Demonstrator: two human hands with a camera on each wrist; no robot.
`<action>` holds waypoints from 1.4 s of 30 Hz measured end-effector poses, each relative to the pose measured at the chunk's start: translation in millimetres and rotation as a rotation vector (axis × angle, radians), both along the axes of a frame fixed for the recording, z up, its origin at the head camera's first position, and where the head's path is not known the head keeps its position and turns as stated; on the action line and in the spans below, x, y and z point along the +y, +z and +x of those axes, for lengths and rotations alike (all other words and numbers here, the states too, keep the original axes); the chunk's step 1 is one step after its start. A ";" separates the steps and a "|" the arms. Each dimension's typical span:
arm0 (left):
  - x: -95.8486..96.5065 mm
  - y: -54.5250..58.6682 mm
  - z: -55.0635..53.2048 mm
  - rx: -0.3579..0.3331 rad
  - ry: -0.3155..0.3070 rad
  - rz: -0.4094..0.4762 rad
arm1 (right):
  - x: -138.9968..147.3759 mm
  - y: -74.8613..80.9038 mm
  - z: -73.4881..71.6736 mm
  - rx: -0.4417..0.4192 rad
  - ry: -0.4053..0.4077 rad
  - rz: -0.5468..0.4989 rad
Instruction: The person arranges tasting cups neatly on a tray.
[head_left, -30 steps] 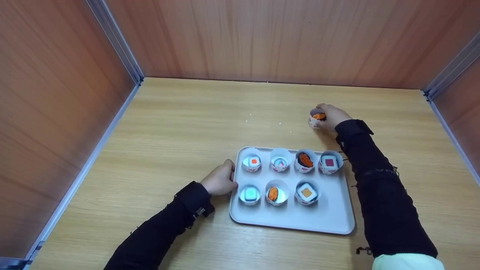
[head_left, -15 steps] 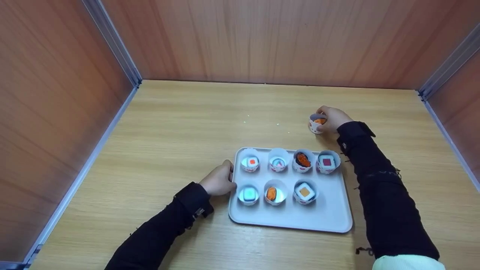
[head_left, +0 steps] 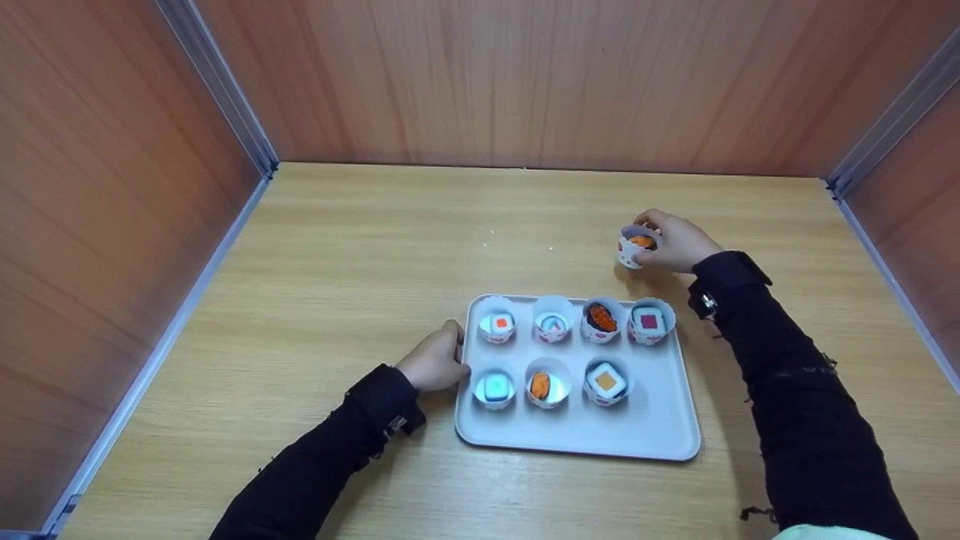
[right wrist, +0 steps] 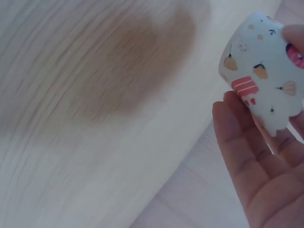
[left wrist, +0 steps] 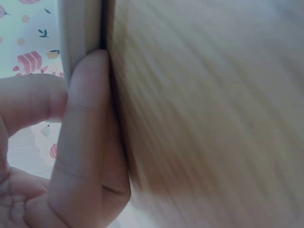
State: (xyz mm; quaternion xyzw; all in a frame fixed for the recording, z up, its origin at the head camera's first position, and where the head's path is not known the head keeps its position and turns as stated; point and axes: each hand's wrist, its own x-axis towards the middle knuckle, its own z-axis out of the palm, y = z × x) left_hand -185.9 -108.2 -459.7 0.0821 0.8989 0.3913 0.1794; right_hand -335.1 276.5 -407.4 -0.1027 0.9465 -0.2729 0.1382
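Note:
My left hand [head_left: 435, 360] grips the left rim of the grey-white tray [head_left: 660, 427], its thumb and fingers pinching the tray edge [left wrist: 78, 33] in the left wrist view. Beyond the tray's back right corner my right hand [head_left: 679, 241] holds a printed paper cup [head_left: 627, 252] between thumb and fingers. An orange-topped piece like toy sushi [head_left: 642, 242] shows inside that cup. In the right wrist view, cake and fruit prints cover the paper cup [right wrist: 261, 71], and the fingertips [right wrist: 223, 111] lie against its wall.
Several similar cups stand on the tray in two rows, four places behind and fewer in front. They hold a red-topped piece [head_left: 601, 317], an orange piece [head_left: 540, 385] and squares such as the yellow-centred one [head_left: 606, 381]. Wood-look panels [head_left: 480, 82] wall the table. White crumbs [head_left: 551, 248] lie behind the tray.
My right hand has shifted slightly right relative to the tray with the cup still held, and its forearm has swung outward. The left hand keeps its grip on the tray. The view has drifted slightly.

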 end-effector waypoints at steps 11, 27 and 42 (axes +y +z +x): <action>-1.1 0.1 -1.1 -0.003 -0.011 0.023 | 16.0 22.8 52.9 0.182 0.106 -0.030; -4.3 0.9 -0.4 -0.001 0.008 0.041 | 15.6 12.4 144.5 0.281 0.336 0.059; -5.0 1.2 0.9 0.007 -0.005 0.052 | 14.1 -27.1 176.4 0.267 0.420 0.115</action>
